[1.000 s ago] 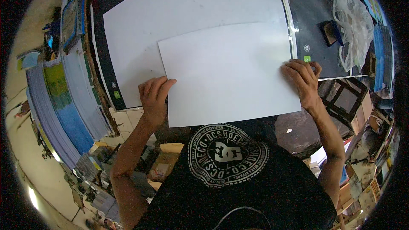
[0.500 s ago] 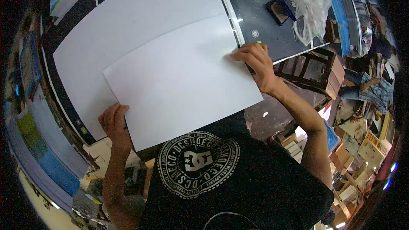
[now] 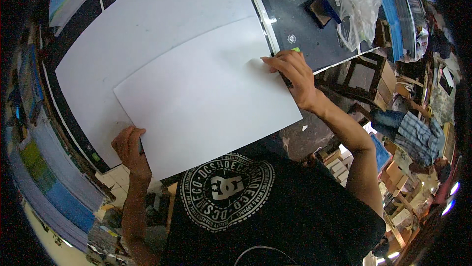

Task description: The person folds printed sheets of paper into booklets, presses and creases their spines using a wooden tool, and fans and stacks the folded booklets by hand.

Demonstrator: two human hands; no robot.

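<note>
I hold a large white sheet [image 3: 206, 98] by two opposite edges over a dark work table [image 3: 300, 15]. My left hand [image 3: 130, 148] pinches its near left edge, thumb on top. My right hand [image 3: 292, 76] grips its right edge beside a metal ruler strip [image 3: 258, 10]. Under it lies a bigger white board [image 3: 147, 25], flat on the table. The sheet overhangs the table's near edge above my black printed shirt.
A crumpled clear plastic bag [image 3: 354, 5] and a small dark block [image 3: 319, 10] lie on the table at the far right. Stacks of coloured printed sheets [image 3: 44, 177] stand at the left. A wooden stool [image 3: 366, 76] and a seated person in a checked shirt [image 3: 413, 133] are at the right.
The view has swung so the sheet and board now sit tilted, left end lower. Both hands kept their hold on the sheet's edges.
</note>
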